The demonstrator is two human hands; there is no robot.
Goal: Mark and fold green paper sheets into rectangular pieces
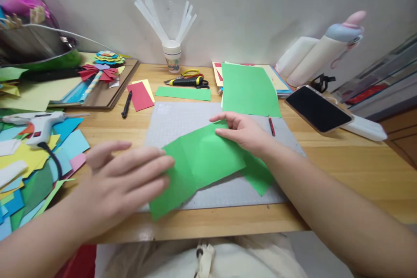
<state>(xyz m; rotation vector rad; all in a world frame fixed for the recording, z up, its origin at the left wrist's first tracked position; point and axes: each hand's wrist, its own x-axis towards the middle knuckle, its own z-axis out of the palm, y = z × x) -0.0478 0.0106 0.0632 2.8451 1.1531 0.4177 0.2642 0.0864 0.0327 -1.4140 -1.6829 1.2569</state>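
The left hand (127,178) comes in from the lower left with its forearm low over the table edge. It lies palm down, fingers straight and close together pointing right, the fingertips pressed flat on the left end of the green paper sheet (202,160); it grips nothing. The hand is slightly blurred. The right hand (244,132) reaches in from the lower right, the forearm crossing the sheet's right end, the fingers stretched toward the left along the sheet's upper edge. Its thumb sits at that edge, and I cannot tell whether it pinches the paper or only rests on it.

The sheet is bright green, long and lying slantwise on the grey cutting mat (182,121), its lower left corner past the mat's front edge onto the wooden table (342,160). A fold line crosses it near the middle, and a layer seems doubled over under the right hand.

Behind the mat lie a larger green sheet (249,91), a green strip (183,93) and a utility knife (187,81). A phone (317,108) stands propped at the right, and a glue gun (39,124) rests on coloured paper scraps (26,173) at the left.
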